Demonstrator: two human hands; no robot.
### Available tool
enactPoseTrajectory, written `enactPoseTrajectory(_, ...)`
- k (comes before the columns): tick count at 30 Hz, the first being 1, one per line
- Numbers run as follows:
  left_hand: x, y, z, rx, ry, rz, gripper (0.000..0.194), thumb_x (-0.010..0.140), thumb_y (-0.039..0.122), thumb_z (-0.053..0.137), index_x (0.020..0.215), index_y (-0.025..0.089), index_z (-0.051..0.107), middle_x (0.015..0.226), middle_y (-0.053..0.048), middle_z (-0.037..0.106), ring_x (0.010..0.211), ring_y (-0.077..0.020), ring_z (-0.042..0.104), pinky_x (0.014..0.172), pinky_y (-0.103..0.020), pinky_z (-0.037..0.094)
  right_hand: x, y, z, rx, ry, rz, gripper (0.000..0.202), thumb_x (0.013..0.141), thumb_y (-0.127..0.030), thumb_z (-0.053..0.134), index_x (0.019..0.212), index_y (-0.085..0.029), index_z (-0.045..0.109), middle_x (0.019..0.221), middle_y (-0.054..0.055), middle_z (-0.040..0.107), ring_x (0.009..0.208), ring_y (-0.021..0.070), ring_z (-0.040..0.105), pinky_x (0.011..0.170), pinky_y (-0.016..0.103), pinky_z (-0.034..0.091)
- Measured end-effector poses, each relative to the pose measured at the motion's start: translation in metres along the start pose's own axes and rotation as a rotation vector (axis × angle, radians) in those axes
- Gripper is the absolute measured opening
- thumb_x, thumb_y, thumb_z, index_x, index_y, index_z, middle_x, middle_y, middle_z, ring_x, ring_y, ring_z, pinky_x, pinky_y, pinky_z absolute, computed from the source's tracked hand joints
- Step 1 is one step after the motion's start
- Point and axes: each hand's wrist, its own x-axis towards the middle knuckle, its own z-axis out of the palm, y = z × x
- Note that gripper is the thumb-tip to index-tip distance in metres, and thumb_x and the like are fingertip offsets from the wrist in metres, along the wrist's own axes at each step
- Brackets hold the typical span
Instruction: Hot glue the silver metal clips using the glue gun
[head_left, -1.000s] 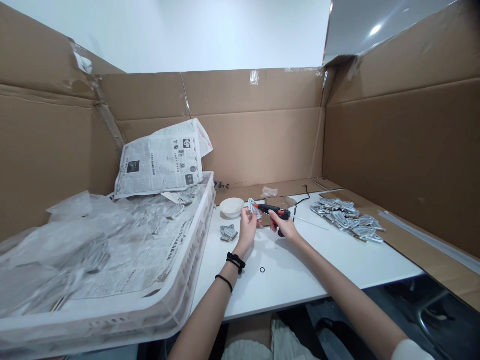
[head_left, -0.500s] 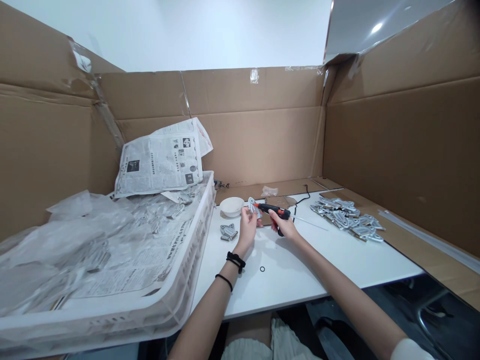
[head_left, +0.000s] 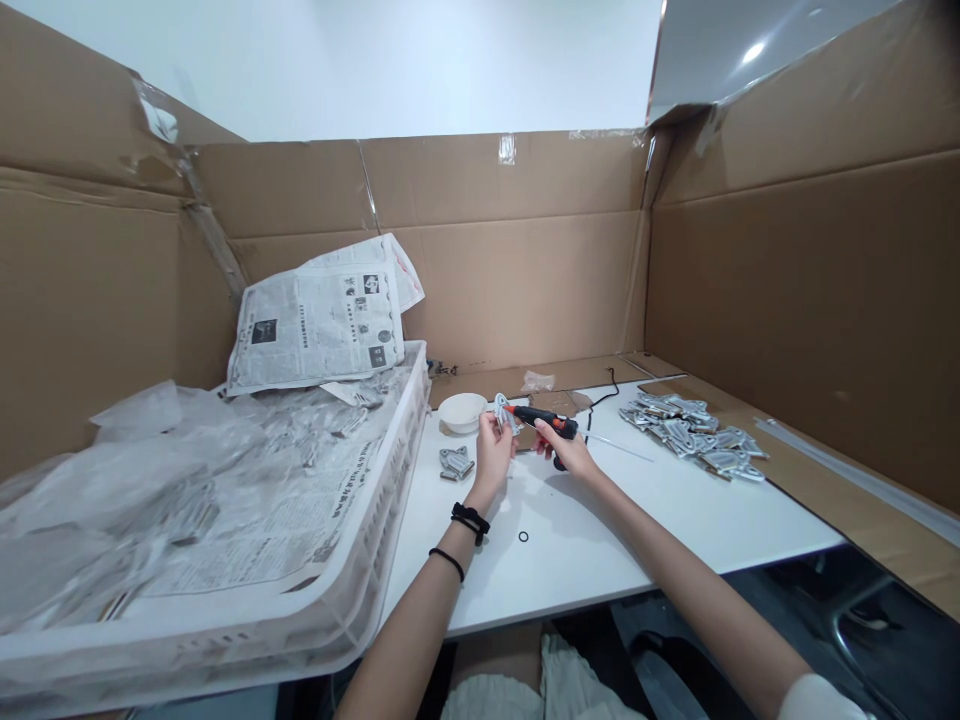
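Observation:
My left hand (head_left: 493,450) pinches a small silver-grey metal piece (head_left: 501,404) upright above the white table (head_left: 570,540). In my right hand (head_left: 568,448) is a black and orange glue gun (head_left: 553,421), its orange nozzle touching or very near the piece. A clear glue stick (head_left: 621,447) juts from the gun's back. Left of my left hand lie a few similar grey pieces (head_left: 455,463), with a white round bowl (head_left: 463,412) behind them. A small black ring (head_left: 523,537) rests on the table nearer to me.
A white plastic crate (head_left: 375,560) at the left holds plastic-wrapped pieces and newspaper (head_left: 319,320). A heap of grey metal pieces (head_left: 694,435) is on the right. Behind the bowl lies crumpled clear plastic (head_left: 538,381), near a black cord (head_left: 604,396). Cardboard walls (head_left: 517,285) surround the table.
Both hands hold nearly the same place, with the glue gun still at the metal piece. The whole view has shifted very slightly.

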Motion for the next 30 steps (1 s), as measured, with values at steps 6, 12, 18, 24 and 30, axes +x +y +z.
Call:
enactPoseTrajectory(6, -0.002, 0.003, 0.001, -0.064, -0.015, -0.008, 0.031, 0.085, 0.025, 0.053, 0.111, 0.02, 0.036, 0.086, 0.001, 0.054, 0.044, -0.0045, 0.044, 0.039, -0.019, 0.033, 0.004, 0.005, -0.003, 0.089, 0.069, 0.027, 0.056, 0.075, -0.069, 0.053, 0.063, -0.015, 0.06, 0.061, 0.006, 0.061, 0.05, 0.0113, 0.052, 0.048, 0.023, 0.042)
enactPoseTrajectory(12, 0.0, 0.006, -0.002, 0.001, 0.064, 0.021, 0.034, 0.084, 0.016, 0.051, 0.115, 0.018, 0.038, 0.099, -0.006, 0.059, 0.062, -0.0081, 0.053, 0.055, -0.02, 0.044, 0.007, -0.001, -0.006, 0.174, 0.195, 0.038, 0.054, 0.071, -0.07, 0.058, 0.065, -0.016, 0.058, 0.063, 0.007, 0.061, 0.049, 0.012, 0.052, 0.044, 0.023, 0.039)
enactPoseTrajectory(18, 0.01, 0.015, -0.019, 0.203, 0.267, 0.082, 0.009, 0.081, 0.017, 0.054, 0.09, 0.015, 0.056, 0.093, -0.006, 0.063, 0.082, -0.0147, 0.058, 0.078, -0.027, 0.044, 0.011, -0.006, -0.013, 0.341, 0.297, 0.045, 0.055, 0.069, -0.07, 0.06, 0.065, -0.015, 0.055, 0.064, 0.007, 0.061, 0.046, 0.0097, 0.049, 0.038, 0.021, 0.035)
enactPoseTrajectory(24, 0.022, 0.019, -0.039, 0.08, 0.42, 0.108, 0.019, 0.084, 0.024, 0.052, 0.101, 0.016, 0.053, 0.104, -0.006, 0.057, 0.08, -0.0109, 0.059, 0.073, -0.022, 0.046, 0.019, 0.0, -0.026, 0.438, 0.471, 0.086, 0.055, 0.071, -0.069, 0.055, 0.06, -0.016, 0.052, 0.059, 0.004, 0.056, 0.043, 0.0075, 0.043, 0.035, 0.02, 0.03)
enactPoseTrajectory(30, 0.034, 0.019, -0.06, -0.009, 0.524, 0.183, 0.032, 0.084, 0.032, 0.054, 0.11, 0.016, 0.045, 0.101, -0.005, 0.054, 0.073, -0.0084, 0.059, 0.071, -0.022, 0.048, 0.029, 0.013, -0.04, 0.472, 0.681, 0.066, 0.047, 0.076, -0.066, 0.047, 0.064, -0.02, 0.043, 0.057, 0.0, 0.053, 0.039, 0.0074, 0.041, 0.035, 0.021, 0.031)
